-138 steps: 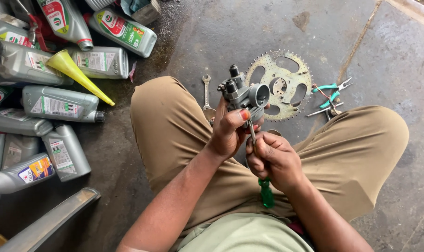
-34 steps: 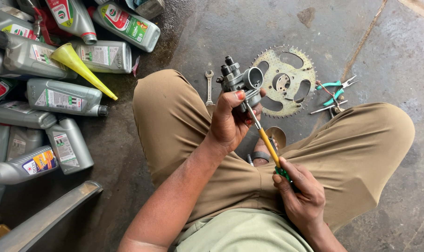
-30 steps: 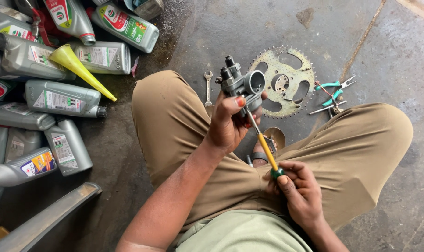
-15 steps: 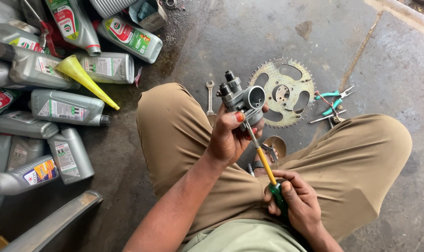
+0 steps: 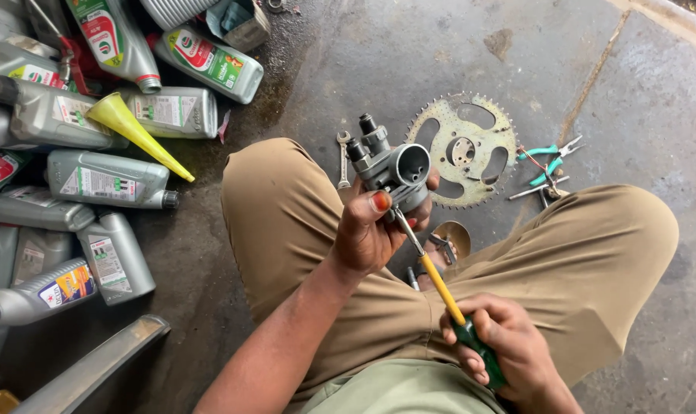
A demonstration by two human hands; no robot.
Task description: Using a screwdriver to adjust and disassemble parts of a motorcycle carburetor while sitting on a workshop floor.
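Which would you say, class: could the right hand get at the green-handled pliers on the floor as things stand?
Probably not straight away. The right hand is full, gripping the screwdriver, and the raised right knee lies between it and the pliers.

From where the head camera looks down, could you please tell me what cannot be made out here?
- Screwdriver tip: hidden under the metal carburettor body, behind the left hand.
- Screwdriver handle end: covered by the right hand.
- Small part on the floor between the knees: partly hidden by the legs, kind unclear.
- Grey bottles: cut off by the left edge.
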